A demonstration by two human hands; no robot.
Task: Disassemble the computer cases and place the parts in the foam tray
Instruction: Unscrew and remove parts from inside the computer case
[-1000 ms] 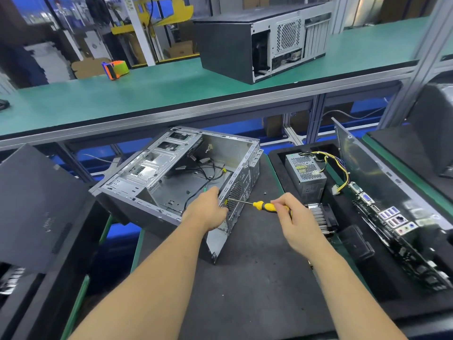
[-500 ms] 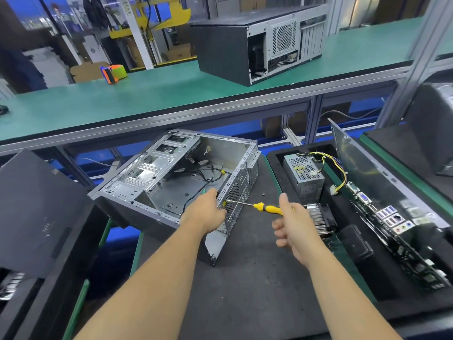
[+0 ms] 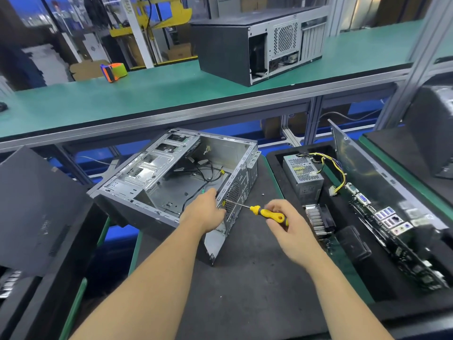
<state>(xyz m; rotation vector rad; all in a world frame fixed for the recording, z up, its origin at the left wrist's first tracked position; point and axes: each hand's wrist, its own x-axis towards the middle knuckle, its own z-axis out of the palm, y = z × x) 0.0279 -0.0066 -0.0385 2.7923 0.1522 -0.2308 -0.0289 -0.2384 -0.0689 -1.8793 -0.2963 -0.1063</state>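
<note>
While our left grip (image 3: 207, 212) steadies the open computer case (image 3: 171, 177), we work a screw on its rear panel.

With fingers curled over the case's rear edge at mid-worktop (image 3: 245, 278), we should keep the screwdriver (image 3: 259, 212) square to the screw and press inward as we turn. Our right grip (image 3: 286, 227) wraps the yellow handle just right of the case, with the foam tray (image 3: 277, 153) at the worktop's right edge.
</note>
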